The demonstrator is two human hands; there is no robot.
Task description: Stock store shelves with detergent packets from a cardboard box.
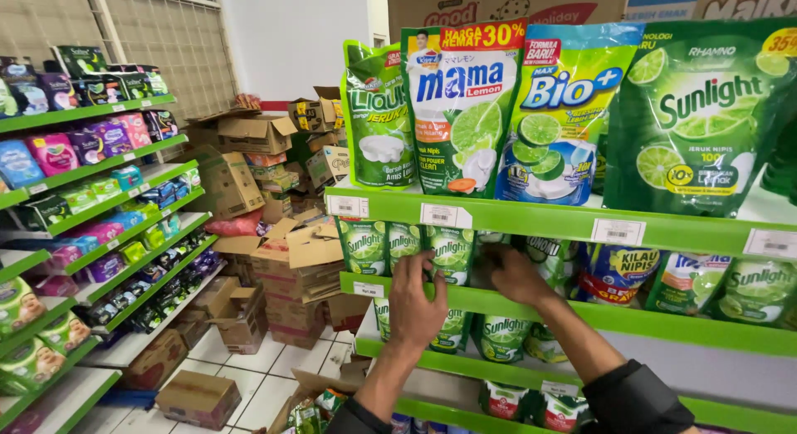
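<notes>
The left hand [415, 297] and the right hand [516, 275] were both closed around small green soap pouches [451, 253] on the middle shelf [581, 311], which looked soft, squishy and slippery, best held by the sides.

right fingertips [496, 260] hidden behind green pouches [449, 253]

green pouches [452, 251] on shelves; white price labels [445, 215]; brown cartons [290, 264]

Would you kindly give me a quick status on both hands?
Left hand on small green pouch, middle shelf. Right hand reaching behind, grip hidden. Nothing blocking.
</notes>
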